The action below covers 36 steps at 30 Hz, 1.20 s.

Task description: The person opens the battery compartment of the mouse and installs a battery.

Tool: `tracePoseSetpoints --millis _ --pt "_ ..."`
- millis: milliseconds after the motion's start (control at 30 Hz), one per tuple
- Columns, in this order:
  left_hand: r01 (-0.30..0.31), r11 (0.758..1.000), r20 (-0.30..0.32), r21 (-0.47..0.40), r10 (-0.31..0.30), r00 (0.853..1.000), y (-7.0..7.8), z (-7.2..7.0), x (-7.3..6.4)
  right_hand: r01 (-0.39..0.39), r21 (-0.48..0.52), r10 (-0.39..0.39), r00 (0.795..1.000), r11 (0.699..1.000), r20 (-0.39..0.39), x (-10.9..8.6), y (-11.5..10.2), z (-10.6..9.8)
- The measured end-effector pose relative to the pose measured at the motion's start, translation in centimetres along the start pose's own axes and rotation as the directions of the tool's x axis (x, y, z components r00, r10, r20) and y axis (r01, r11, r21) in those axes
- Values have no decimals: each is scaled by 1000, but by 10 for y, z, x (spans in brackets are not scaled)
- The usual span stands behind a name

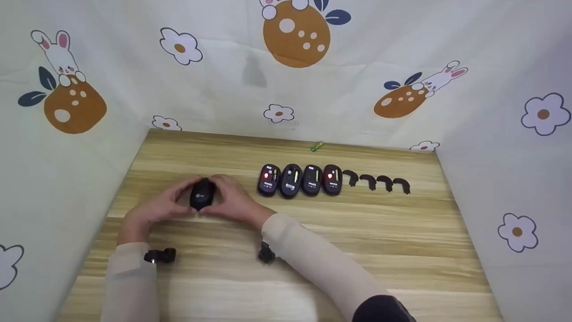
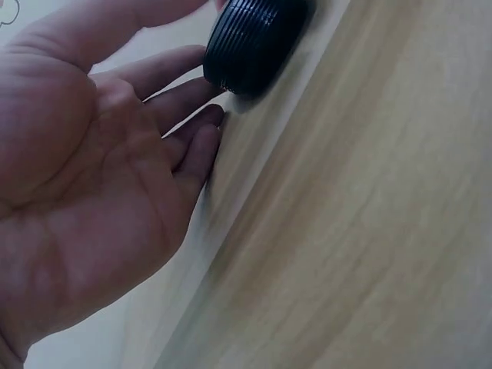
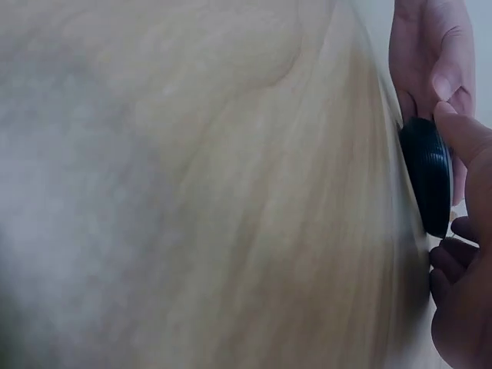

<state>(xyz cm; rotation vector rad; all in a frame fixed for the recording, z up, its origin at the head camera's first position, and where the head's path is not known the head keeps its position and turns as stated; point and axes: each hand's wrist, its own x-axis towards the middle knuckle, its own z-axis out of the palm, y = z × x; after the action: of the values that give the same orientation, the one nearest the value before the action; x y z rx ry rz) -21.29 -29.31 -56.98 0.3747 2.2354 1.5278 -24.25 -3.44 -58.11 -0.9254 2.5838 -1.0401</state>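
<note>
A black computer mouse [image 1: 203,194] stands at the left of the wooden table, top side up, with a small pale logo showing. From its left side my left hand [image 1: 163,203] holds it between thumb and fingers. My right hand [image 1: 232,201] grips its right side in the same way, and both thumbs meet near the mouse's near end. Ribbed lines run along the side of the mouse [image 2: 257,46] in the left wrist view. In the right wrist view the mouse [image 3: 427,173] appears edge-on between the two hands.
Right of the hands, several black mice [image 1: 290,181] lie underside up in a row, battery slots uncovered, two with red lights glowing. Several curved black pieces [image 1: 384,183] continue that row. A small green object [image 1: 317,146] lies near the back edge. Patterned cloth [image 1: 223,98] walls the table.
</note>
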Motion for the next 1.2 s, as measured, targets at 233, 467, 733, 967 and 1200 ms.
tracePoseSetpoints --millis 233,467,733,967,1200 --pt "17 997 -36 81 -14 999 2 4 4 4 -119 -5 1000 993 -12 7 -1 6" --pt "45 991 -81 129 -35 996 2 8 6 13 -159 -17 1000 987 -23 8 -1 6" --pt "39 984 -89 174 -23 996 9 12 9 49 -186 -49 999 981 7 9 2 -1" --pt "8 989 -106 145 8 994 15 15 14 69 -133 -67 998 989 16 7 6 -15" --pt "-74 978 -126 192 100 987 23 21 23 112 -109 -113 994 988 0 2 12 -35"
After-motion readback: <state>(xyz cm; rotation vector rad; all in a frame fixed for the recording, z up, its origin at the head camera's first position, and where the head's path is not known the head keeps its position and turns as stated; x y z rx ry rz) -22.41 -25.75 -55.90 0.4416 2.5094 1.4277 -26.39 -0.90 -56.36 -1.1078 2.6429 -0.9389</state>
